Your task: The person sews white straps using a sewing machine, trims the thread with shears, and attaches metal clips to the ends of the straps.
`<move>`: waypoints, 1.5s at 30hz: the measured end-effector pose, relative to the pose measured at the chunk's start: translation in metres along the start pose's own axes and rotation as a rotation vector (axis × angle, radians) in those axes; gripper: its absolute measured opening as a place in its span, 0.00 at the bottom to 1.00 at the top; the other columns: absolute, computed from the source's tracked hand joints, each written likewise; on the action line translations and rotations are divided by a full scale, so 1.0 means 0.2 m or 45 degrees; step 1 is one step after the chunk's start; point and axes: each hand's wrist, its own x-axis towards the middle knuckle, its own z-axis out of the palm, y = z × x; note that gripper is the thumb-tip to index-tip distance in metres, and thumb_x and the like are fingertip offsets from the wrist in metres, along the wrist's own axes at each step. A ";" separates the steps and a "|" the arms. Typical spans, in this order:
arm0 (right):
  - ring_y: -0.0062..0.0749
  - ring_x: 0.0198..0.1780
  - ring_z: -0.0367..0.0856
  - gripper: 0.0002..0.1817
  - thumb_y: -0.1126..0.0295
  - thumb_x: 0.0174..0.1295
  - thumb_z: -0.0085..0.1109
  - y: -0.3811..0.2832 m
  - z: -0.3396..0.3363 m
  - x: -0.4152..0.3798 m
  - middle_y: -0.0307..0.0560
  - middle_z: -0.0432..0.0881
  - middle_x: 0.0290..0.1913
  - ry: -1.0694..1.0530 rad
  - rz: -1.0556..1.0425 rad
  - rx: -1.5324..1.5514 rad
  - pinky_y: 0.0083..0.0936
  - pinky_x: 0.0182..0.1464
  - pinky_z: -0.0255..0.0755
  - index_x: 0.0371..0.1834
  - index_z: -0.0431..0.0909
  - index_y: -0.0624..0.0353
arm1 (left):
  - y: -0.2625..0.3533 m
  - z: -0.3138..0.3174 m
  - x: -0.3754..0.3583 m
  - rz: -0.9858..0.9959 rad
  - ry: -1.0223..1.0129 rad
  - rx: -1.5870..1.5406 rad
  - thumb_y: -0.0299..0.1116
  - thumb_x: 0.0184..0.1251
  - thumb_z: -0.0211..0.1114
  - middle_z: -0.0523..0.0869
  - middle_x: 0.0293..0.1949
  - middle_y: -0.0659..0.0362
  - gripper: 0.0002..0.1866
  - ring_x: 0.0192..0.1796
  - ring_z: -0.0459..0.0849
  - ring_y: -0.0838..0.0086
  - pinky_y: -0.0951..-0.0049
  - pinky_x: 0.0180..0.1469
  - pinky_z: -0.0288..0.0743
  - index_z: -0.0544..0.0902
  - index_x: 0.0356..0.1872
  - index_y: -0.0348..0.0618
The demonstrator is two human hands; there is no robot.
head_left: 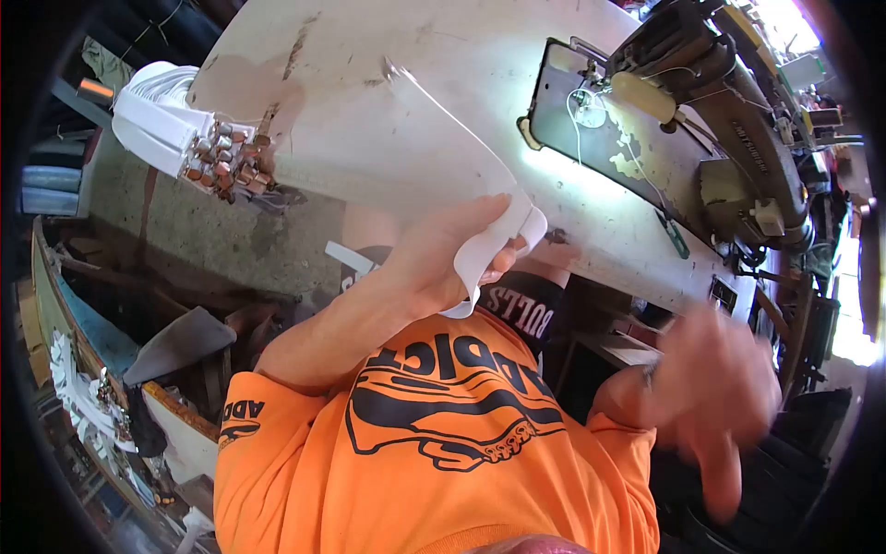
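The right hand [718, 374] was a blur in front of the shirt [415, 503]; whether its fingers were spread or closed could not be told. The left hand [434, 249] pinched the white strip [495, 240] over the near edge of the table [388, 138], presumably so its loose curl wouldn't slip. Beyond, the green tool [675, 234] lay beside the sewing machine [738, 125], probably for easy reach.

white strip [487, 246], orange shirt [443, 503], black print [406, 408]

Left hand [432, 256] grips white strip [476, 256]; right hand [718, 379] blurred.
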 end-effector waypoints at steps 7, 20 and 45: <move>0.21 0.46 0.85 0.24 0.73 0.69 0.68 0.43 -0.06 -0.30 0.49 0.91 0.48 0.439 1.118 -0.544 0.23 0.50 0.78 0.67 0.77 0.69 | 0.08 0.08 0.11 0.497 0.160 0.815 0.30 0.77 0.69 0.89 0.38 0.57 0.09 0.32 0.87 0.75 0.75 0.35 0.83 0.84 0.49 0.35; 0.23 0.28 0.78 0.20 0.74 0.63 0.69 0.55 -0.02 -0.20 0.46 0.86 0.30 0.614 1.190 -0.854 0.23 0.34 0.74 0.57 0.77 0.67 | 0.27 0.14 0.38 0.740 0.314 1.393 0.32 0.73 0.72 0.89 0.33 0.58 0.09 0.30 0.85 0.80 0.78 0.30 0.78 0.86 0.42 0.35; 0.48 0.60 0.77 0.13 0.64 0.70 0.67 0.20 -0.49 -0.63 0.48 0.84 0.53 0.706 1.367 -2.363 0.44 0.67 0.65 0.53 0.85 0.58 | 0.37 0.19 0.52 0.548 0.283 1.655 0.37 0.76 0.66 0.86 0.25 0.57 0.13 0.20 0.85 0.79 0.79 0.20 0.77 0.82 0.42 0.34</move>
